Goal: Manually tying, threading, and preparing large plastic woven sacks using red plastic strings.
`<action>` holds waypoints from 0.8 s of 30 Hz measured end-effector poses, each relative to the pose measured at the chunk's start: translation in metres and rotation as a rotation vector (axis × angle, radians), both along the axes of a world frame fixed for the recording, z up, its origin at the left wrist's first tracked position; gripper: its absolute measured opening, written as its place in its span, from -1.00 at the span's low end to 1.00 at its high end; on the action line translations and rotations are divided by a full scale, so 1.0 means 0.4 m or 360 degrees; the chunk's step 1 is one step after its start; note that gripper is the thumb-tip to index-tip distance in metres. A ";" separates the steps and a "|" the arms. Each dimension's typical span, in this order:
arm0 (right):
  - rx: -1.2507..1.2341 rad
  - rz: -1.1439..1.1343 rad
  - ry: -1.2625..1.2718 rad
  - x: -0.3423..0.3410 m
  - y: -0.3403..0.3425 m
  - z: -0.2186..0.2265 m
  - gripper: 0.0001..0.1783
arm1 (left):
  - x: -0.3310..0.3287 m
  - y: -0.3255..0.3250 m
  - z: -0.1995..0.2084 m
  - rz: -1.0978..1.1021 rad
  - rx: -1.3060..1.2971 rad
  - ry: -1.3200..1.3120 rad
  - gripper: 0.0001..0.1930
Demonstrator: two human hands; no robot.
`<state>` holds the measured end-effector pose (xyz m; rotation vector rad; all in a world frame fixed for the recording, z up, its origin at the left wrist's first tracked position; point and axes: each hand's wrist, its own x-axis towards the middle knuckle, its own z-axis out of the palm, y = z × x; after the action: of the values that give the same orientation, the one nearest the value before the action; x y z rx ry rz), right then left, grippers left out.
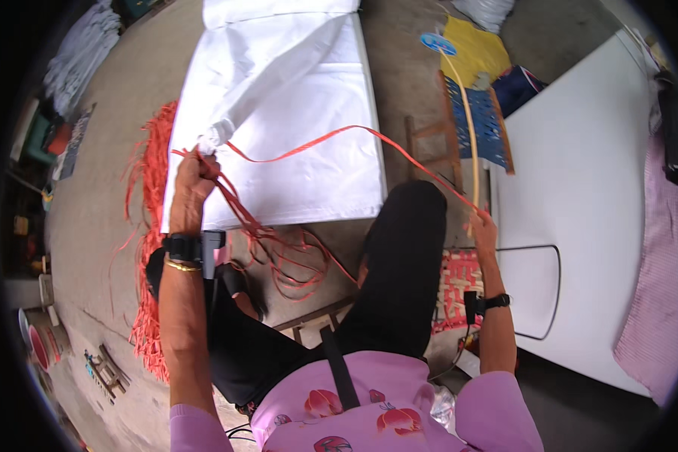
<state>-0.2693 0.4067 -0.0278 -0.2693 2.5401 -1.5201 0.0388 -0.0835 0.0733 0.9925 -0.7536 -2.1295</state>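
Observation:
A white plastic sheet (301, 90) lies spread in front of me, one part bunched into a twisted neck. At that neck my left hand (196, 175) is closed, gripping red strapping and the gathered sheet end together. Loose loops of the red strapping hang below it toward the floor. One length of the strap (346, 129) runs in a slack curve across the sheet to my right hand (484, 226), whose fingers pinch it. Beside those fingers ends a thin yellow stick (468, 128) with a blue oval at its far end; I cannot tell whether the hand touches it.
A heap of red strips (157, 248) lies left of the sheet. At right are a low chair with a blue woven seat (476, 120), a yellow sheet (474, 49) and a large white panel (580, 203). A red woven seat (456, 290) stands near my right knee.

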 end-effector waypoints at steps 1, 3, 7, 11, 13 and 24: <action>-0.0119 0.0082 -0.0132 -0.029 0.026 -0.009 -0.71 | -0.011 0.011 -0.003 0.0039 0.0018 0.0006 -0.79; -0.0313 -0.0035 -0.0051 -0.046 0.062 0.052 -0.82 | -0.017 0.018 -0.013 -0.0126 -0.0008 0.0191 -0.79; 0.0002 0.0152 -0.0049 0.123 0.080 0.384 -0.79 | -0.016 0.026 0.027 0.0122 0.0024 0.0104 -0.82; 0.0243 0.0257 -0.0093 0.214 0.216 0.600 -0.76 | -0.016 -0.001 0.036 0.0130 -0.0046 0.0280 -0.80; 0.0302 0.0319 -0.0179 0.230 0.277 0.665 -0.72 | -0.027 -0.005 0.044 0.0193 -0.0004 0.0280 -0.82; -0.0177 0.0592 0.0431 -0.052 -0.510 0.581 -0.72 | -0.044 0.094 0.143 0.0544 -0.0812 -0.0241 -0.70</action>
<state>-0.2899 0.2029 0.2046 -0.9629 2.4092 -1.5612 0.0211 -0.0458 0.1307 0.9258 -1.0501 -1.4782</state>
